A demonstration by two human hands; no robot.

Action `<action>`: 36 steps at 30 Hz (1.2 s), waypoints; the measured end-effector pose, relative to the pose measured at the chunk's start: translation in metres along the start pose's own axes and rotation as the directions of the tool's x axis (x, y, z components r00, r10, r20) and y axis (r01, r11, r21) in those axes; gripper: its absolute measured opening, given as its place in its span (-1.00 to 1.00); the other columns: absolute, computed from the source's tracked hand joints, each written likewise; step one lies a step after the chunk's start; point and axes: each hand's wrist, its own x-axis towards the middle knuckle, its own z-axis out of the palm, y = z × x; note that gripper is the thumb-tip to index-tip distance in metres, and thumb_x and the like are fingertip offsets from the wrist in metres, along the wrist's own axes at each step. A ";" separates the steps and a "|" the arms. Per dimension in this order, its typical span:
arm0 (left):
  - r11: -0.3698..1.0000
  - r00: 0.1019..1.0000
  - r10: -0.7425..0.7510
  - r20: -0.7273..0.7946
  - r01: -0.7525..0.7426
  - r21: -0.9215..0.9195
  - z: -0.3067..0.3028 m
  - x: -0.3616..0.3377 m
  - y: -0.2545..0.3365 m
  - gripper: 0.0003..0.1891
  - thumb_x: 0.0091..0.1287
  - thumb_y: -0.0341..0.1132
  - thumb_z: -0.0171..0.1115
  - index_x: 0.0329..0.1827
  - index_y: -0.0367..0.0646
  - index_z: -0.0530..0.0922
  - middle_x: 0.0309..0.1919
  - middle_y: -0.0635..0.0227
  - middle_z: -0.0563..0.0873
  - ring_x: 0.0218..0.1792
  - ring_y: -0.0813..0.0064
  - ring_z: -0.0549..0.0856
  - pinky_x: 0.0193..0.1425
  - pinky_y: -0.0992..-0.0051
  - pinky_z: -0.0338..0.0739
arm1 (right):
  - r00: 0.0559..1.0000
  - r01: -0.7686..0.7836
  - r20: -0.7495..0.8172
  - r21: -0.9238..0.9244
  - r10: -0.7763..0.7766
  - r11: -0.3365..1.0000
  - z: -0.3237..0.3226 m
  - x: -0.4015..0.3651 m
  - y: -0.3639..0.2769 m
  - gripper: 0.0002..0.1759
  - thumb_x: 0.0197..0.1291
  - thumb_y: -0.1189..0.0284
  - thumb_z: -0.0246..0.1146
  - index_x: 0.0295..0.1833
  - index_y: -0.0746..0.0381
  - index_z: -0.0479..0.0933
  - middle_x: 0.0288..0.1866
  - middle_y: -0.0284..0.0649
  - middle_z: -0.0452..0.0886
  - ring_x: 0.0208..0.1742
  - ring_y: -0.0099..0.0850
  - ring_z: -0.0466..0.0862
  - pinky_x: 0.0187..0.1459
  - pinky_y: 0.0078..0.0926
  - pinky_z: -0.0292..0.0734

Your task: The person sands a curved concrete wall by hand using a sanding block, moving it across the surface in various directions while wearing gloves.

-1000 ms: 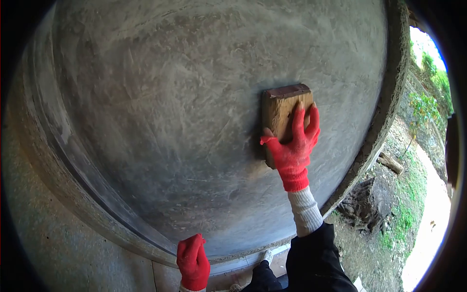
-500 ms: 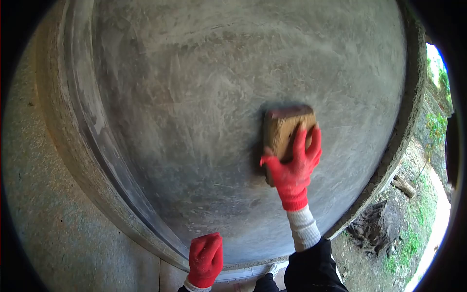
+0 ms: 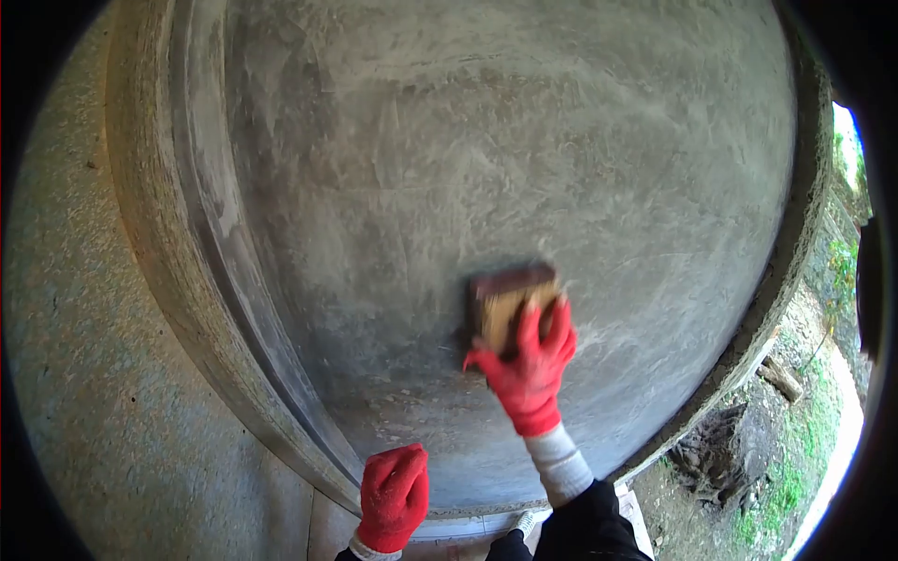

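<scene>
My right hand, in a red-coated glove with a white cuff, grips a wooden block with a dark reddish-brown layer on its underside. Thumb and fingers spread over the block's sides and back. The block lies against a grey, smeared concrete surface that fills the middle of the view. At the lower centre, close to the surface's bottom edge, my left hand is closed into a fist in a matching red glove. Nothing shows in the fist.
A raised concrete rim borders the surface on the left, with speckled wall beyond it. At right, past a rough edge, are a dark stump-like lump, a short log and green plants. A shoe shows below.
My right hand has moved the block down and to the left across the concrete. The view has shifted slightly, and my left fist stays near the same place.
</scene>
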 end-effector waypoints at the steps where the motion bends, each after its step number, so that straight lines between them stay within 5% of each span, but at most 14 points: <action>1: 1.000 1.000 0.004 -0.006 -0.004 -0.011 0.001 0.002 0.002 -0.62 0.07 -0.66 0.35 -0.02 -0.19 0.63 -0.10 0.20 0.71 -0.14 0.20 0.66 -0.07 0.34 0.55 | 1.000 0.002 0.001 0.005 -0.002 1.000 -0.001 0.029 -0.007 0.08 -0.27 0.04 0.60 0.44 0.04 0.29 0.43 0.15 0.22 0.22 0.14 0.38 0.17 0.04 0.30; 4: 0.999 1.000 -0.028 -0.013 0.028 -0.019 0.002 -0.002 0.004 -0.62 0.09 -0.64 0.35 0.00 -0.19 0.63 -0.08 0.20 0.71 -0.12 0.20 0.65 -0.05 0.34 0.54 | 0.996 -0.080 -0.052 -0.050 0.077 0.996 0.000 0.052 -0.016 0.08 -0.24 0.03 0.59 0.45 0.07 0.28 0.45 0.19 0.18 0.23 0.15 0.37 0.19 0.03 0.29; 10: 0.990 0.990 -0.138 0.020 0.137 0.008 -0.001 -0.028 -0.005 -0.65 0.16 -0.59 0.32 0.04 -0.24 0.60 -0.04 0.16 0.67 -0.05 0.18 0.62 0.02 0.31 0.53 | 0.969 0.136 0.202 0.037 -0.140 0.990 0.022 -0.175 0.019 0.21 -0.45 -0.01 0.63 0.46 -0.13 0.23 0.35 0.01 0.32 0.15 0.04 0.44 0.13 -0.01 0.33; 20: 0.997 0.996 -0.048 -0.075 0.053 0.062 0.028 0.037 -0.009 -0.50 0.17 -0.51 0.34 0.23 -0.21 0.50 0.16 0.10 0.57 0.11 0.12 0.57 0.15 0.27 0.50 | 1.000 -0.012 -0.008 0.059 0.012 0.998 0.007 0.067 -0.055 0.01 -0.24 0.01 0.56 0.39 0.06 0.35 0.40 0.10 0.25 0.18 0.05 0.41 0.16 -0.06 0.34; 26: 0.986 0.981 -0.165 0.106 0.164 0.019 0.104 -0.023 -0.033 -0.11 0.05 -0.32 0.49 0.44 -0.28 0.16 0.33 -0.19 0.33 0.30 -0.20 0.37 0.35 -0.01 0.31 | 0.956 0.087 0.278 0.038 -0.095 0.995 0.014 -0.087 -0.028 -0.07 -0.16 0.16 0.53 0.43 -0.10 0.34 0.40 0.08 0.27 0.23 0.08 0.40 0.17 0.00 0.34; 28: 0.974 0.972 -0.222 0.071 0.219 0.052 0.140 -0.023 -0.043 -0.21 0.12 -0.29 0.42 0.38 -0.31 0.20 0.30 -0.23 0.35 0.29 -0.20 0.40 0.32 0.01 0.34 | 0.935 0.052 0.348 0.051 -0.066 0.997 0.004 -0.084 -0.033 -0.18 -0.06 0.33 0.47 0.41 -0.10 0.38 0.41 0.07 0.30 0.16 0.00 0.48 0.11 -0.11 0.42; 31: 0.762 0.870 -0.493 -0.020 0.421 -0.492 0.194 0.011 -0.073 -0.39 0.30 -0.21 0.23 0.31 -0.35 0.25 0.24 -0.32 0.37 0.24 -0.22 0.45 0.23 0.06 0.42 | 0.926 0.060 0.359 0.176 -0.121 0.983 -0.003 -0.058 -0.032 -0.28 0.05 0.55 0.37 0.39 0.00 0.41 0.43 0.10 0.30 0.14 0.00 0.53 0.11 -0.17 0.48; 32: 0.759 0.868 -0.497 -0.022 0.422 -0.495 0.195 0.020 -0.072 -0.39 0.30 -0.21 0.23 0.31 -0.35 0.25 0.24 -0.32 0.37 0.24 -0.22 0.45 0.23 0.06 0.42 | 0.924 0.065 0.362 0.176 -0.126 0.982 -0.004 -0.047 -0.031 -0.28 0.05 0.55 0.37 0.39 0.00 0.41 0.43 0.10 0.30 0.14 0.00 0.53 0.11 -0.17 0.48; 33: 0.956 0.923 -0.294 -0.248 0.286 -0.068 0.181 0.039 -0.060 -0.38 0.33 -0.16 0.23 0.32 -0.33 0.25 0.23 -0.31 0.40 0.21 -0.25 0.46 0.25 0.05 0.42 | 0.945 0.028 0.309 0.256 -0.109 0.966 -0.005 -0.036 -0.030 -0.34 0.04 0.61 0.32 0.34 0.07 0.45 0.39 0.11 0.35 0.08 -0.02 0.58 0.04 -0.19 0.53; 34: 0.904 0.937 -0.002 -0.348 0.151 0.401 0.166 0.059 -0.049 -0.37 0.35 -0.11 0.24 0.33 -0.31 0.25 0.23 -0.29 0.42 0.18 -0.28 0.48 0.27 0.04 0.41 | 0.963 -0.004 0.256 0.338 -0.088 0.941 -0.006 -0.031 -0.028 -0.39 0.04 0.67 0.28 0.28 0.15 0.49 0.36 0.12 0.40 0.01 -0.04 0.62 -0.02 -0.21 0.57; 36: 0.941 0.935 0.108 -0.339 0.014 0.339 0.134 0.096 -0.035 -0.23 0.19 -0.10 0.40 0.35 -0.33 0.23 0.27 -0.28 0.38 0.18 -0.24 0.46 0.21 -0.02 0.43 | 0.965 -0.130 0.262 0.468 0.003 0.874 -0.016 -0.031 -0.026 -0.33 0.02 0.75 0.27 0.33 0.24 0.44 0.39 0.17 0.35 0.13 0.01 0.59 0.08 -0.18 0.56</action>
